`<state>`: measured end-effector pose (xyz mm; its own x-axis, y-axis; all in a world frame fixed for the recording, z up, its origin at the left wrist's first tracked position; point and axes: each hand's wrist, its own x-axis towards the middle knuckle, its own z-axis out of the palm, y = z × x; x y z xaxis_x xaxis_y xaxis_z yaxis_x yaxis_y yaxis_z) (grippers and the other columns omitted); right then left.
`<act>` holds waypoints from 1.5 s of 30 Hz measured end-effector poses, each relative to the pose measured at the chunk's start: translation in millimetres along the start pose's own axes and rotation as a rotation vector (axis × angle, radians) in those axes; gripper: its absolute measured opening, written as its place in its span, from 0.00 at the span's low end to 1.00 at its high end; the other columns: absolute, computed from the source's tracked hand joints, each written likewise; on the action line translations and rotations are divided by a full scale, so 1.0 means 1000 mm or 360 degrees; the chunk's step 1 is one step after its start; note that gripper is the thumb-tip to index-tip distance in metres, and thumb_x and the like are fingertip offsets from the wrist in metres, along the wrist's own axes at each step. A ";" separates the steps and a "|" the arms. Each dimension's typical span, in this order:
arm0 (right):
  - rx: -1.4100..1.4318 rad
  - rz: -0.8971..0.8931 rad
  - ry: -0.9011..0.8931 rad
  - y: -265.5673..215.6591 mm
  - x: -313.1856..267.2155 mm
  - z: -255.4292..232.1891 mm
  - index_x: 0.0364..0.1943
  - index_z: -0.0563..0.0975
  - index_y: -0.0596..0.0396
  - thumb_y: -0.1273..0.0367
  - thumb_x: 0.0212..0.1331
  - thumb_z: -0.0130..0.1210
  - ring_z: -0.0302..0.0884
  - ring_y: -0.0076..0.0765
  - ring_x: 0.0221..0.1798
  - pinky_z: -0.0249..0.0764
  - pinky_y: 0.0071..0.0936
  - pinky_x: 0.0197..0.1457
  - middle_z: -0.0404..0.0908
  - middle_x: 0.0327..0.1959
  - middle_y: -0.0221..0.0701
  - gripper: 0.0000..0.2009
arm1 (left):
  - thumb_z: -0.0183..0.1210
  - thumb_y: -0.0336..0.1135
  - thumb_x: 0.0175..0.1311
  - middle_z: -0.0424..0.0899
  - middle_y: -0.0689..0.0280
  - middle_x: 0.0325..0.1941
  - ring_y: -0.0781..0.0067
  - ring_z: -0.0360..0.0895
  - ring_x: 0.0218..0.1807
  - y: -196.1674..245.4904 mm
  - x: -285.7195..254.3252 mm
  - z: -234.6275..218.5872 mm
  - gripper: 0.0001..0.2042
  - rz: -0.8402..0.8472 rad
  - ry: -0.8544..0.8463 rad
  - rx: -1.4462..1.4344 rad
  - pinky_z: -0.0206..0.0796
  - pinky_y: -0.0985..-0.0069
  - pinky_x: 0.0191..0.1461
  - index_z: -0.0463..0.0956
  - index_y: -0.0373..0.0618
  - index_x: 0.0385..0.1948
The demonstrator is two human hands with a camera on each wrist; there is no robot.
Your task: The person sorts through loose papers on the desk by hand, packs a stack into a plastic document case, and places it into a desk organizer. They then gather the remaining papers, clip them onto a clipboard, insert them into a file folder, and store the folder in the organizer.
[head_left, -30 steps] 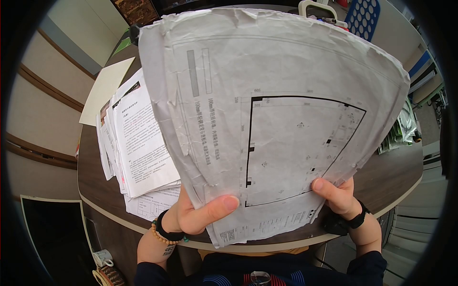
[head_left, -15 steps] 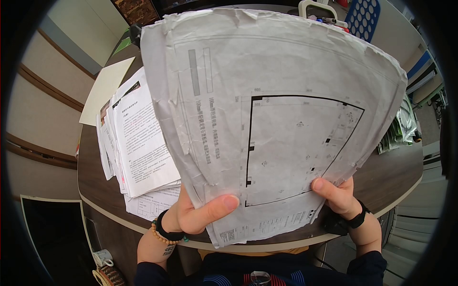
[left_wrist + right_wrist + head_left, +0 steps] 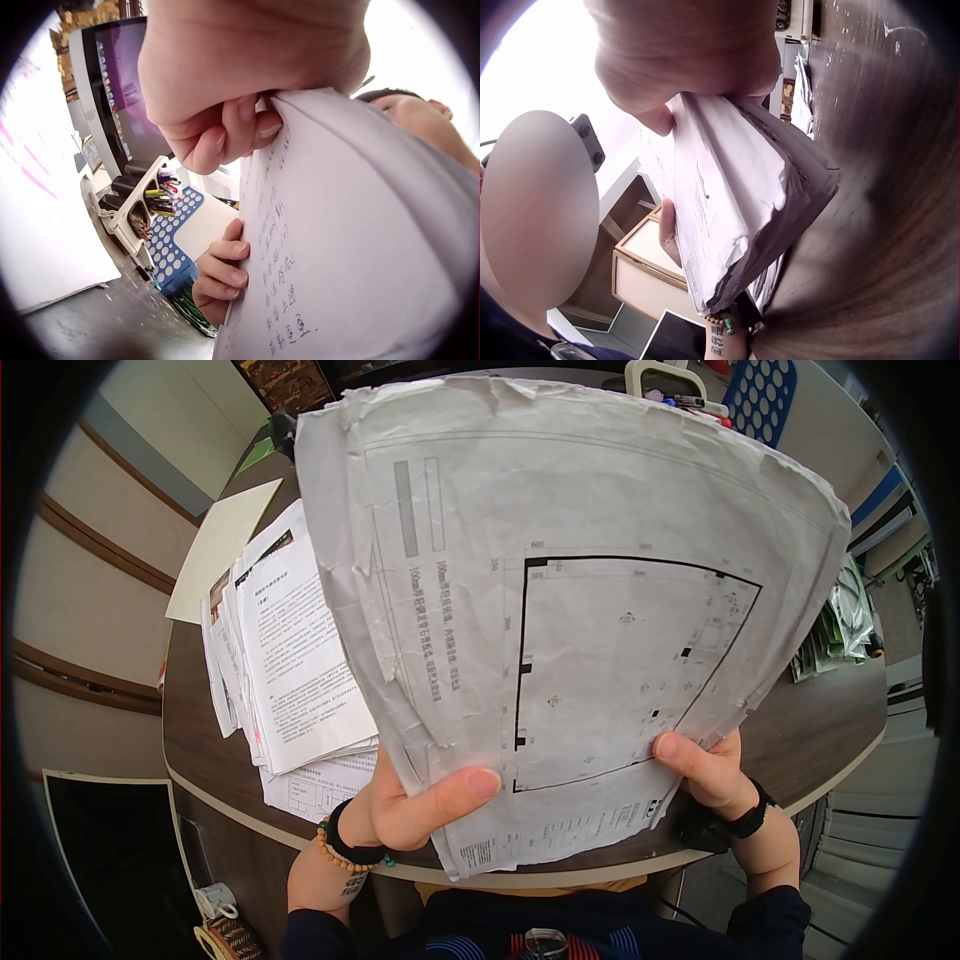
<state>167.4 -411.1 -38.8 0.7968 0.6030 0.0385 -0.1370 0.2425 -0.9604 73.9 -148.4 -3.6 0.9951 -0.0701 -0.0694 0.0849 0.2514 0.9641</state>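
Note:
A thick, creased stack of paper sheets (image 3: 600, 660) is held up over the desk's front edge, its top page printed with a black floor-plan outline and a column of text. My left hand (image 3: 425, 810) grips the lower left edge, thumb on the front and fingers behind. At the lower right edge my right hand (image 3: 700, 765) pinches the stack the same way. Handwriting shows on the back of the stack (image 3: 322, 225) in the left wrist view, with the left fingers curled at its edge. The right wrist view shows the worn, layered edges of the stack (image 3: 735, 172).
A pile of printed documents (image 3: 300, 670) lies on the dark desk (image 3: 790, 730) at the left, beside a cream folder (image 3: 225, 545). Green-and-white packets (image 3: 845, 625) sit at the right. A pen holder (image 3: 150, 202) stands near a monitor (image 3: 124, 90). A mug (image 3: 215, 901) is low at the left.
The upper right edge of the stack has shifted slightly left. Both hands keep their hold in the same places.

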 end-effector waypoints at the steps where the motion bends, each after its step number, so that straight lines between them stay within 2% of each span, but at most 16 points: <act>1: 0.0005 -0.0023 -0.0001 0.000 0.000 0.000 0.60 0.67 0.62 0.76 0.56 0.59 0.72 0.33 0.57 0.68 0.31 0.60 0.75 0.56 0.37 0.26 | 0.60 0.35 0.59 0.73 0.54 0.58 0.64 0.71 0.58 0.000 0.000 0.000 0.29 -0.0007 0.0005 -0.0012 0.62 0.69 0.61 0.61 0.33 0.62; 14: -0.0034 -0.0040 0.0032 -0.001 0.000 0.002 0.57 0.70 0.63 0.76 0.57 0.58 0.74 0.31 0.54 0.69 0.29 0.58 0.77 0.53 0.36 0.22 | 0.60 0.36 0.59 0.73 0.54 0.57 0.64 0.71 0.58 0.000 0.001 0.001 0.30 -0.0010 0.0022 -0.0033 0.63 0.69 0.60 0.61 0.33 0.62; 32: -0.0073 -0.0066 0.0024 -0.001 0.002 0.002 0.60 0.66 0.64 0.77 0.56 0.57 0.72 0.33 0.57 0.68 0.30 0.59 0.75 0.56 0.38 0.26 | 0.59 0.34 0.58 0.71 0.54 0.61 0.63 0.68 0.61 0.000 0.000 -0.002 0.32 -0.0065 0.0033 -0.0002 0.59 0.68 0.64 0.59 0.33 0.64; 45: -0.0049 -0.0068 -0.0003 0.001 0.002 0.000 0.61 0.65 0.63 0.78 0.57 0.56 0.72 0.33 0.57 0.67 0.30 0.60 0.74 0.56 0.38 0.26 | 0.59 0.34 0.59 0.71 0.54 0.60 0.64 0.69 0.60 -0.002 0.001 -0.001 0.31 -0.0036 0.0032 -0.0012 0.60 0.69 0.63 0.59 0.33 0.63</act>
<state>168.4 -409.8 -39.2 0.8004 0.5940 0.0803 -0.0846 0.2446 -0.9659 74.5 -147.4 -5.6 0.9937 -0.0566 -0.0965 0.1079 0.2574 0.9603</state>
